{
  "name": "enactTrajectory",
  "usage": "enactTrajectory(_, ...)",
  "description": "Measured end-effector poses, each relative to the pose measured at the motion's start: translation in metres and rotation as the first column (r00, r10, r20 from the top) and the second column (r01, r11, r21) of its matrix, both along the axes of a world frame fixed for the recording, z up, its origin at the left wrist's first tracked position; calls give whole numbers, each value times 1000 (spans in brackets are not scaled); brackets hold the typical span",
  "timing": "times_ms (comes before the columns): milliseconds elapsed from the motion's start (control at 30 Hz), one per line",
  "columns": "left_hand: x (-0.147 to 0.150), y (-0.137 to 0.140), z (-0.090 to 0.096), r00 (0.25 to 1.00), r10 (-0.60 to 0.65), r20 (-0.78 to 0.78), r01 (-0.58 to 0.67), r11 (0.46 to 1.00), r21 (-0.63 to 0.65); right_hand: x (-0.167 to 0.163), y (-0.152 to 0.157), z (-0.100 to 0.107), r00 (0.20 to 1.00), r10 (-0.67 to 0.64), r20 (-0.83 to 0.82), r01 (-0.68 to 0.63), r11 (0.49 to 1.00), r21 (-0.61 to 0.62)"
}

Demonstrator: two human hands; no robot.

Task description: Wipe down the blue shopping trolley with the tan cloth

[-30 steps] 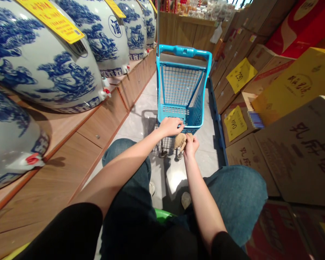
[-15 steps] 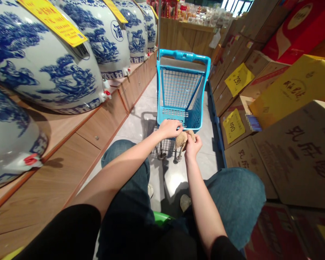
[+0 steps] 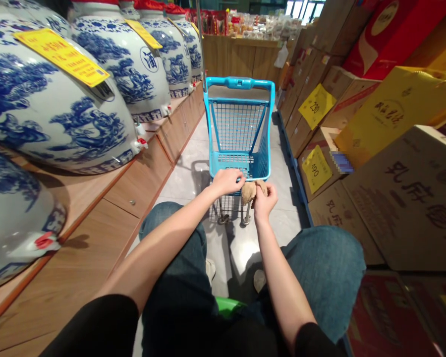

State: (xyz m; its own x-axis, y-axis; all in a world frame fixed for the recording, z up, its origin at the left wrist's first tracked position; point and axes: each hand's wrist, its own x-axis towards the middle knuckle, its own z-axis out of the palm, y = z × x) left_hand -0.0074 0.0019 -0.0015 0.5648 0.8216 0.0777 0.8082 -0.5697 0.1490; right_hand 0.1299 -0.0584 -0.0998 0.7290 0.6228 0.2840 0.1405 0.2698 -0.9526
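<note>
My right hand (image 3: 265, 202) pinches a small tan, fuzzy piece (image 3: 249, 192), crumpled like soft cloth or plush; its exact kind cannot be made out. Just left of it and slightly higher is my left hand (image 3: 226, 182), its thumb and fingertips pressed together. Whatever lies between those fingertips, if anything, is too small to see. Both hands are held above the gap between my knees, in front of the near edge of a blue shopping cart (image 3: 262, 164).
Large blue-and-white porcelain jars (image 3: 85, 124) with taps line the wooden shelf (image 3: 124, 191) at left. Stacked cartons (image 3: 405, 193), a yellow bag (image 3: 394, 109) and price cards (image 3: 317, 168) stand close on the right. A counter (image 3: 241, 52) with packaged goods crosses the back.
The view has tilted up slightly, so the cart and jars appear lower. My left fingertips have shifted a little to the left, and the tan piece stays in my right hand.
</note>
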Motion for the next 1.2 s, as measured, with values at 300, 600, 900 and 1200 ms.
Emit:
enactTrajectory(300, -3, 1, -1, 1000, 5, -15, -5, 1000, 10, -20, -13, -53, 995, 57, 80, -48, 994, -103)
enactTrajectory(600, -4, 0, 0, 999, -3, -37, 3, 1000, 8, -4, -4, -11, 959, 23, 284, -46, 996, 76)
enactTrajectory(900, -5, -1, 0, 999, -2, -34, 2, 1000, -11, -15, -13, -48, 975, 102, 199, -84, 992, -97)
enactTrajectory(1200, -3, -1, -2, 1000, 0, -15, 0, 1000, 1, 5, -6, -6, 943, -19, 333, -24, 992, 123)
